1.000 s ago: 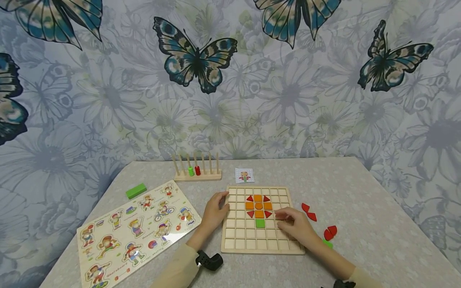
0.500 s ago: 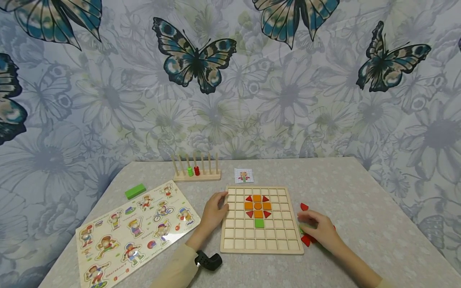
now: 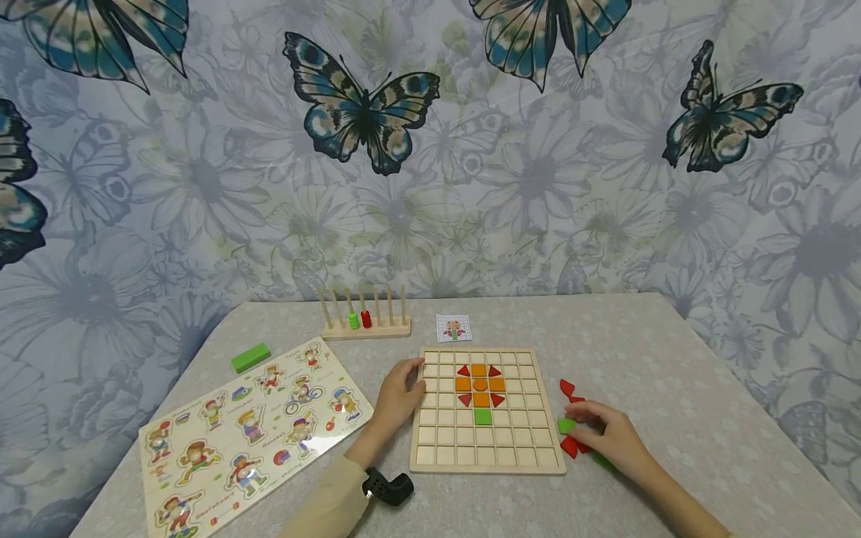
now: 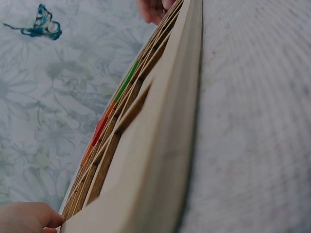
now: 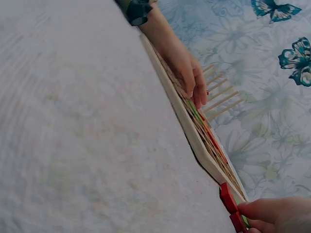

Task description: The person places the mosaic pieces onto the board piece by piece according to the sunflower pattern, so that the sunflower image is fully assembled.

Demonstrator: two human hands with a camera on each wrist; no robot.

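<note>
Your left hand [image 3: 398, 397] is resting on the grid board [image 3: 486, 452] at its 9 o'clock edge, fingers curled over the frame and gripping it. The board is lying flat on the table [image 3: 673, 359], directly in front of you. Near its 12 o'clock side, orange and red tiles [image 3: 479, 385] are sitting in cells as a flower shape, with a green tile [image 3: 483, 417] just below them at 6 o'clock.

Your right hand [image 3: 608, 437] is working at 3 o'clock of the board, down on the table among loose pieces. Fingertips are pinching a green piece [image 3: 566, 425]; the right wrist view is showing fingers closed on the small pieces beside the board's corner. A red piece [image 3: 569, 447] is lying just at 6 o'clock of the green one, touching your fingers. Another red piece [image 3: 567, 387] is sitting apart at 12 o'clock of the hand.

Beyond the board at 12 o'clock, a pattern card [image 3: 454, 328] is lying flat. At 11 o'clock, a peg rack [image 3: 366, 323] is standing with a green and a red bead on it. At 9 o'clock, a picture puzzle [image 3: 252, 433] is lying angled, and a green block [image 3: 251, 357] is sitting beyond it.
</note>
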